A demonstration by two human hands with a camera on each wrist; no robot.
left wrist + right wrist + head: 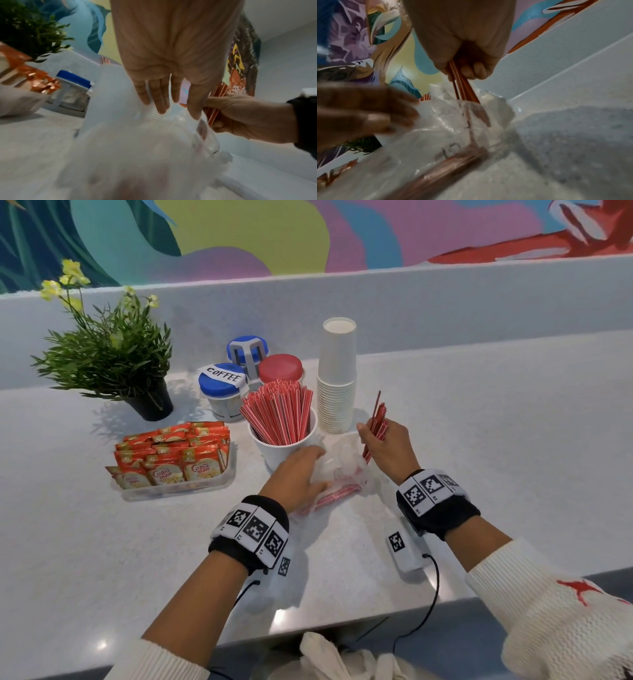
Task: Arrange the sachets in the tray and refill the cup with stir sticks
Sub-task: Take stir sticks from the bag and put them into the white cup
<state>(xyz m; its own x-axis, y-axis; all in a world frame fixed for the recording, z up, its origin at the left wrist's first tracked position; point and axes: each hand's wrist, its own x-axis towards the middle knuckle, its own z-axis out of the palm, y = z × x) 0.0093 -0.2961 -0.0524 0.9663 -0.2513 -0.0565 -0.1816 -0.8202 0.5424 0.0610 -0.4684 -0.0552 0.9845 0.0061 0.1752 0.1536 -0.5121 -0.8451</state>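
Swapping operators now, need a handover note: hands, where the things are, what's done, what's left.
Right hand grips a bunch of stir sticks, drawn out of the plastic bag.
Left hand, fingers straight, presses that bag on the counter; more sticks lie inside.
Cup by the left hand is nearly full of sticks.
Sachets stand in rows in the tray: looks done.
Left: put the held bunch in the cup, then any sticks left in the bag.
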